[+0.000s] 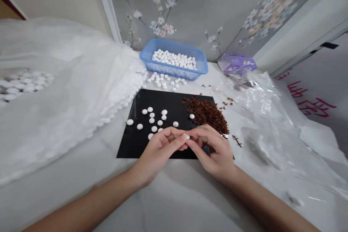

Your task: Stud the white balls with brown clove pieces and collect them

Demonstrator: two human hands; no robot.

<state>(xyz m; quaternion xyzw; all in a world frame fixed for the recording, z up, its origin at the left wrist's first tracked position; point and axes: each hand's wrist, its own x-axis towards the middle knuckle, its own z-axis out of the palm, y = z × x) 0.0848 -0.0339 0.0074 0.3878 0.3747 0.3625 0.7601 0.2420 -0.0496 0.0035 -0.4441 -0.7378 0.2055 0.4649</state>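
Pass: tbl [182,192] btwn forearms [108,199] | L obst: wht bag [70,65] | R: clr plastic [263,103] | rear: blue bskt [168,69]

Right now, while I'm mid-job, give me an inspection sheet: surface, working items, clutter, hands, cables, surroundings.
Surface: pale tabletop with a black mat on it.
Working items: round white pieces scattered on the mat; brown star-shaped bits heaped at its right side; blue basket behind, holding many more white pieces, others loose in front of it.
Clutter: large white bag at left; clear plastic and purple packet at right; stray brown bits beyond the mat.
Hands: left hand and right hand meet, fingers pinching one small white piece.
Cables: nothing seen.
Surroundings: flower-patterned wall behind.
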